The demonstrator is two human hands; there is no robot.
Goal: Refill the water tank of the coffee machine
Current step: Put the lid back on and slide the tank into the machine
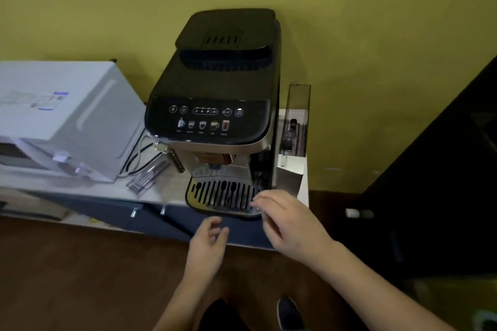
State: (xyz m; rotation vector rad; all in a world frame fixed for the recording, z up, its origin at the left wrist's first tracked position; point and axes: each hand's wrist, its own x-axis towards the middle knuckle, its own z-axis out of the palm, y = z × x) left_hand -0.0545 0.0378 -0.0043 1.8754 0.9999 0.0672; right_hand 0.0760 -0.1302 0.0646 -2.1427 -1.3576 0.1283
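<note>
White counter (172,191) against a yellow-green wall, bearing the black coffee machine (215,105). The clear water tank (294,126) stands just right of the machine. Left hand (208,244) and right hand (285,219), fingers loosely spread and grasping nothing, hover before the machine's drip tray (223,195).

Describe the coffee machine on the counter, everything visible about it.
The coffee machine is a black, glossy plastic-looking unit standing upright on a white counter against a yellow wall. Its top carries a raised lid with a vented slot. A sloped front panel shows round buttons and drink icons. Below it are a metallic band, a steam wand on the left and a slotted drip tray that overhangs the counter edge. A transparent smoky compartment stands along its right side. The right hand hovers at the tray's corner; contact is unclear.
</note>
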